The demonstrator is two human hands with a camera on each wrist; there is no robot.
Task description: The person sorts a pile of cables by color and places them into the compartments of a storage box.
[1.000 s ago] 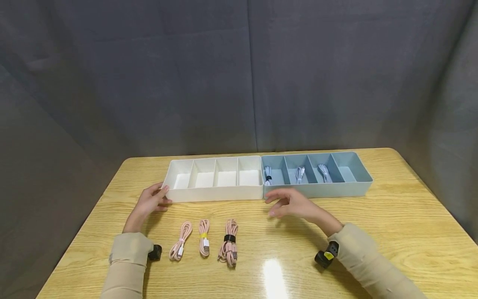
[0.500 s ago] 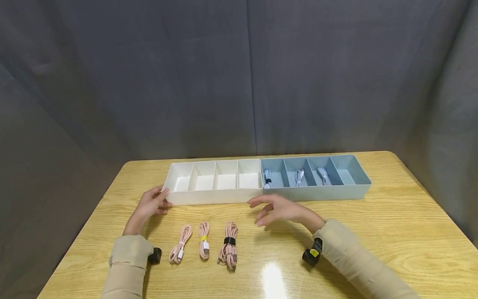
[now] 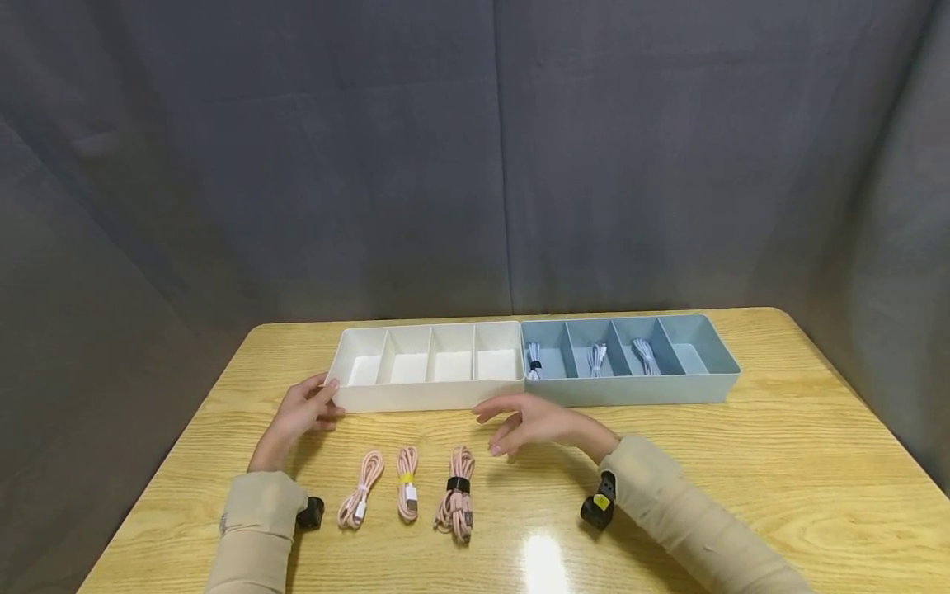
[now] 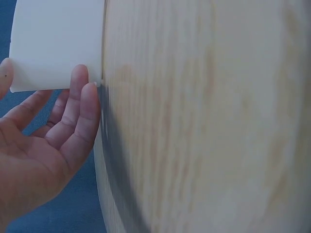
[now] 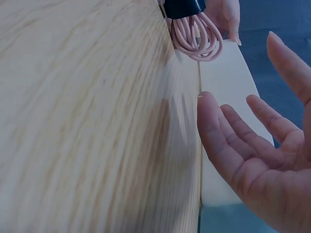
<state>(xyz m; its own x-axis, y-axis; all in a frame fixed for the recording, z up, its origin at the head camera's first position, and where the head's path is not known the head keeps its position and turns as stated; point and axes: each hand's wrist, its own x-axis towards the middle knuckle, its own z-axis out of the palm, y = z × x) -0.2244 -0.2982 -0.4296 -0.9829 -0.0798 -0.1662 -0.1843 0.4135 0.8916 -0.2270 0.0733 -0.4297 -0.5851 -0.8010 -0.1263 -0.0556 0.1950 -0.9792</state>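
My left hand (image 3: 303,411) touches the left end of a white compartment box (image 3: 430,398); its thumb is by the rim and its fingers lie loosely at the corner (image 4: 63,121). Just in front of that box's right part hovers my right hand (image 3: 530,422), holding nothing, fingers spread and relaxed (image 5: 262,155). To its lower left lies a thick pink cable bundle (image 3: 458,516) with a black strap. Further left are a pink cable (image 3: 406,474) with a yellow tie and another coiled pink cable (image 3: 361,491) with a pale tie. All four white compartments look bare.
A blue compartment box (image 3: 631,391) adjoins the white one on the right. Three of its compartments each hold a pale blue cable (image 3: 643,355). Both boxes stand near the back edge of the wooden table (image 3: 779,462), before a grey curtain (image 3: 371,165).
My right hand has moved left, from in front of the blue box to in front of the white one. The left hand stays at the white box's end. The cables lie unmoved.
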